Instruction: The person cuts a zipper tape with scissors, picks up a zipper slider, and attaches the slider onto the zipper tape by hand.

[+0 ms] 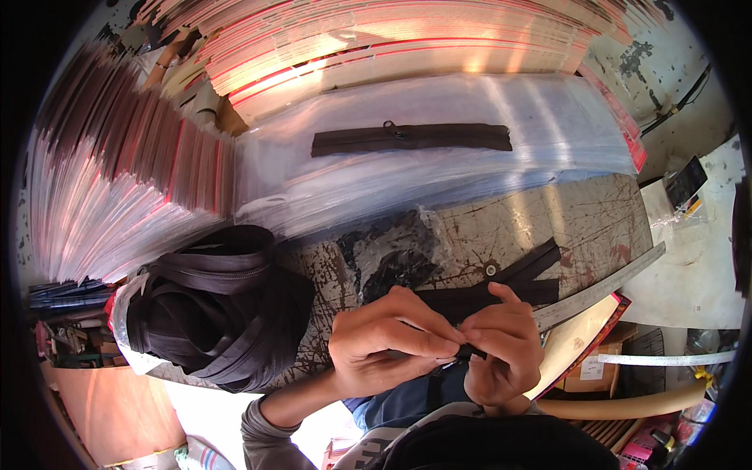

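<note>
My left hand [388, 338] and my right hand [505, 345] meet near the bench's front edge, thumbs and fingertips pinched together. Between them they grip a dark zipper [509, 285], whose far end splits into two tapes lying on the worn bench top [478, 223]. The fingers hide most of the gripped end; a small dark bit shows below them. Just beyond my left hand lies a clear plastic bag [395, 251] of small black pieces. A large coil of black zipper chain [219, 305] is heaped to the left.
A dark zipper with a slider [411, 139] lies on a stack of clear plastic sleeves [376, 192]. Tall stacks of sleeves [133, 164] stand at the left and back. A metal ruler [599, 286] runs along the right front edge. A phone-like black object [686, 182] lies far right.
</note>
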The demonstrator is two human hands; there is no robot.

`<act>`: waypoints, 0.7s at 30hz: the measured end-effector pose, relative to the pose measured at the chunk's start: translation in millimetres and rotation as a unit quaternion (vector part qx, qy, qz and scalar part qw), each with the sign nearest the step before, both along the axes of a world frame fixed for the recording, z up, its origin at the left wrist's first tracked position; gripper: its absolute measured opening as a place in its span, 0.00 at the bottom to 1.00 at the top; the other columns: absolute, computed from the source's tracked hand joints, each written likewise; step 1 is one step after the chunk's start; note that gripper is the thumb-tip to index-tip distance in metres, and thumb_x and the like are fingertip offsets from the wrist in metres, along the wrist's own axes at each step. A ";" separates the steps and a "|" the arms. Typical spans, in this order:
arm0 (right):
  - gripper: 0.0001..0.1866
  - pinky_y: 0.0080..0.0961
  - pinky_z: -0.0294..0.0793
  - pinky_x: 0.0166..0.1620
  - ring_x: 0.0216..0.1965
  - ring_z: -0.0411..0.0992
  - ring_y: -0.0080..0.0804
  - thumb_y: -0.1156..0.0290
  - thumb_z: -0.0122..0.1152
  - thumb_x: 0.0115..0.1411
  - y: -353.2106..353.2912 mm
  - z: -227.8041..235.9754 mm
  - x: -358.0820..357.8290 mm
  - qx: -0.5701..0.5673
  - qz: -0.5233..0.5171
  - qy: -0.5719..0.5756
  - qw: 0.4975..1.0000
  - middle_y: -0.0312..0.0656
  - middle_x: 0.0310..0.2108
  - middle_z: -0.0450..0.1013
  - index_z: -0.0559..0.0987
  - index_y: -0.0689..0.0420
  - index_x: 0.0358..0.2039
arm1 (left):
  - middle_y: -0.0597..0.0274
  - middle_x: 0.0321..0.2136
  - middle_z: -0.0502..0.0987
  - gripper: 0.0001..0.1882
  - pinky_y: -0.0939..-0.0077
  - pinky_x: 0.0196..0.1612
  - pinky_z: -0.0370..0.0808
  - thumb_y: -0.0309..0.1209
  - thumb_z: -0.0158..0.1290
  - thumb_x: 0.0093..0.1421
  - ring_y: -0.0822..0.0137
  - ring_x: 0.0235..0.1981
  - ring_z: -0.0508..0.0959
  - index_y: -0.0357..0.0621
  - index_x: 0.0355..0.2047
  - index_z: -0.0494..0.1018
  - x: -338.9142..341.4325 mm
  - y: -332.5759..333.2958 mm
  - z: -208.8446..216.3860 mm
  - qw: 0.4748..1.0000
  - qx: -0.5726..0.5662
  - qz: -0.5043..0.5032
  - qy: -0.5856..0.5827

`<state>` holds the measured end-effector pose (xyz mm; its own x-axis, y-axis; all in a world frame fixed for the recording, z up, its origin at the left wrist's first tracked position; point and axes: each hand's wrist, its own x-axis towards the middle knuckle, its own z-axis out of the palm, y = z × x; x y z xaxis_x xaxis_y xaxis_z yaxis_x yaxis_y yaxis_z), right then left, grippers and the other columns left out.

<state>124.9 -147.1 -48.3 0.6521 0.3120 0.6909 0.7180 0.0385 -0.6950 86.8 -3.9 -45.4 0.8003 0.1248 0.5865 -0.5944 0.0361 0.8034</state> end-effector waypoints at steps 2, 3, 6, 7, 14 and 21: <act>0.07 0.37 0.62 0.48 0.27 0.70 0.27 0.79 0.55 0.49 -0.3 0.7 -0.6 -0.004 -0.001 -0.003 1.000 0.39 0.27 0.70 0.73 0.58 0.31 | 0.57 0.25 0.75 0.11 0.82 0.25 0.67 0.20 0.60 0.40 0.69 0.24 0.74 0.39 0.26 0.74 -0.8 0.4 0.9 1.000 0.008 0.001 -0.001; 0.07 0.37 0.62 0.48 0.27 0.70 0.27 0.78 0.55 0.49 -0.5 1.5 -1.0 -0.011 -0.005 -0.005 1.000 0.39 0.27 0.70 0.73 0.58 0.31 | 0.57 0.25 0.75 0.11 0.82 0.25 0.67 0.20 0.60 0.40 0.69 0.24 0.74 0.39 0.26 0.74 -0.8 0.9 0.8 1.000 0.008 0.001 -0.001; 0.06 0.37 0.61 0.48 0.26 0.70 0.27 0.77 0.55 0.49 -1.0 2.2 -0.7 -0.016 -0.007 -0.007 1.000 0.38 0.27 0.70 0.73 0.58 0.31 | 0.58 0.25 0.75 0.11 0.82 0.26 0.67 0.20 0.60 0.39 0.69 0.24 0.74 0.39 0.26 0.74 -0.3 1.5 0.1 0.999 0.034 0.007 -0.018; 0.06 0.37 0.61 0.48 0.26 0.70 0.27 0.77 0.56 0.49 -1.1 2.1 -0.4 -0.015 -0.006 -0.007 1.000 0.38 0.27 0.70 0.73 0.58 0.30 | 0.58 0.25 0.75 0.12 0.82 0.26 0.67 0.20 0.60 0.38 0.69 0.24 0.74 0.40 0.26 0.74 -0.4 1.3 -0.2 0.999 0.035 0.007 -0.018; 0.04 0.37 0.62 0.48 0.26 0.70 0.27 0.76 0.55 0.50 2.2 -0.8 0.8 -0.007 0.002 -0.002 1.000 0.38 0.26 0.71 0.73 0.58 0.29 | 0.59 0.25 0.75 0.12 0.82 0.26 0.66 0.21 0.61 0.38 0.71 0.23 0.74 0.41 0.26 0.74 -1.5 4.1 -0.9 0.999 0.032 0.012 -0.020; 0.07 0.40 0.63 0.46 0.25 0.70 0.29 0.83 0.51 0.46 0.5 -7.1 4.0 0.068 0.059 0.053 0.995 0.41 0.23 0.71 0.73 0.61 0.27 | 0.60 0.24 0.76 0.11 0.83 0.26 0.65 0.21 0.60 0.39 0.72 0.22 0.74 0.40 0.26 0.74 1.3 0.1 0.4 0.999 0.023 -0.001 -0.024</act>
<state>128.9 -146.6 -55.5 0.6874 0.2995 0.6616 0.6260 0.2177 -0.7489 88.0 -3.8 -45.1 0.7718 0.0956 0.6286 -0.6315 -0.0001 0.7754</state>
